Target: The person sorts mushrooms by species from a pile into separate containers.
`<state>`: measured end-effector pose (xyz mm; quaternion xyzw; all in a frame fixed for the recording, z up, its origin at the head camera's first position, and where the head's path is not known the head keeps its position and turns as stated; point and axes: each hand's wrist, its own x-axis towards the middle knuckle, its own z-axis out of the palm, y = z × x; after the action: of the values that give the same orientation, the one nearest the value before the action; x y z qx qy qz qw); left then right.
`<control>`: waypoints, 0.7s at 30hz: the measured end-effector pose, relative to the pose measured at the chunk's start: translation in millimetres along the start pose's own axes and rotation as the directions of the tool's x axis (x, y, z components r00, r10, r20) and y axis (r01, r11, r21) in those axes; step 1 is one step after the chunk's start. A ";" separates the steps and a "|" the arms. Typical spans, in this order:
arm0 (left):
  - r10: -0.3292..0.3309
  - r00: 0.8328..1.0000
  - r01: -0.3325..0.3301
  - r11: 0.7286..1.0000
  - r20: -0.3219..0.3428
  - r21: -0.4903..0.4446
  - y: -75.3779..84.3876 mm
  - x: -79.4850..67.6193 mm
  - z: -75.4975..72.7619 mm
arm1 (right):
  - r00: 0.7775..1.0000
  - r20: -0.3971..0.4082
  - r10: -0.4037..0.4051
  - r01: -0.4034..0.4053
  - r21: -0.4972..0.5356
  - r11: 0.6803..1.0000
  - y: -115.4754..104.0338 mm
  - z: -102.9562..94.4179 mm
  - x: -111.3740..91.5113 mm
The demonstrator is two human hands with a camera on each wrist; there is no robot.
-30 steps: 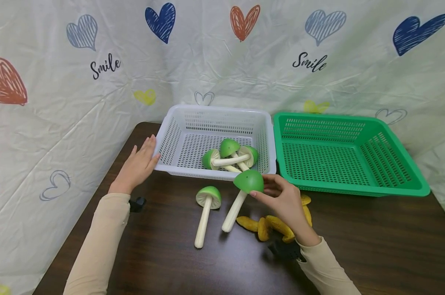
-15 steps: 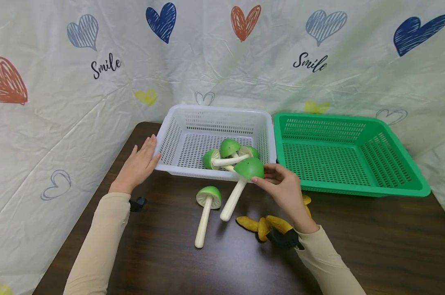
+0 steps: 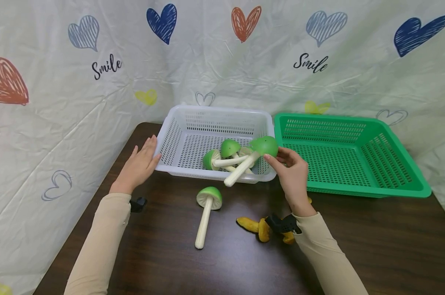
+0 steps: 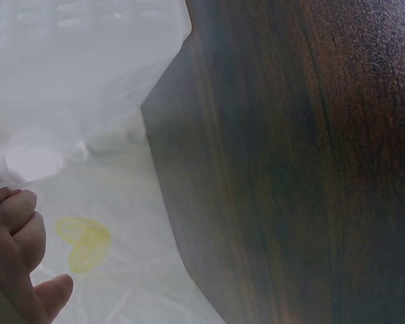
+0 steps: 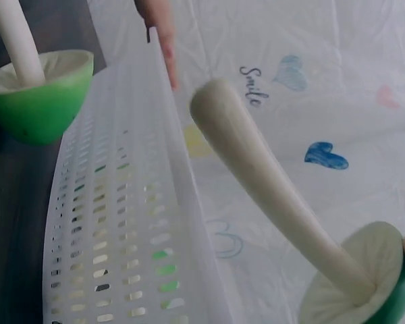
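Observation:
My right hand [image 3: 294, 174] pinches the green cap of a long-stemmed mushroom [image 3: 265, 146] over the front right of the white basket [image 3: 174, 169]. Its pale stem slants down to the left, across the basket's front rim. Inside the basket lie several more green-capped mushrooms [image 3: 212, 159], partly covered by the held one. My left hand [image 3: 138, 166] rests with extended fingers against the basket's left rim. Another green-capped mushroom [image 3: 204, 221] lies on the table in front of the basket; the right wrist view has this mushroom [image 5: 40, 101] at upper left.
A green basket [image 3: 355, 190] stands to the right, right beside the white one. Yellow-brown, finger-shaped pieces [image 3: 249, 224] lie on the dark table [image 3: 163, 262], partly hidden by my right wrist. A white cloth [image 3: 215, 61] with printed hearts hangs behind.
My right hand has lifted the mushroom from in front of the white basket, moving it away from me and slightly right, over the rim. My left hand has stayed in place.

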<state>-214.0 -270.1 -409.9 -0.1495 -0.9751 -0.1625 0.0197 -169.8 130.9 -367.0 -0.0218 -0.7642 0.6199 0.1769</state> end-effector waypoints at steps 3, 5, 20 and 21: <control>-0.001 1.000 0.001 1.000 0.005 0.002 0.1 -0.5 -0.5 | 0.996 -0.079 -0.044 0.049 0.068 0.996 5.1 3.1 5.4; -0.001 1.000 0.001 1.000 0.006 0.003 0.1 -0.8 -0.4 | 0.991 -0.118 -0.067 0.080 0.109 0.991 7.9 6.2 7.9; 0.005 1.000 -0.005 1.000 0.006 -0.006 0.4 0.3 0.2 | 0.993 -0.048 -0.103 0.099 -0.082 0.992 3.7 24.0 4.7; 0.005 1.000 -0.005 1.000 0.006 -0.008 0.6 0.3 0.1 | 0.994 -0.037 -0.107 0.103 -0.089 0.991 9.7 24.4 6.3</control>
<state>-214.0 -269.4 -409.8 -0.1525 -0.9741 -0.1659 0.0166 -184.7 111.8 -378.9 -0.0021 -0.7865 0.5754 0.2242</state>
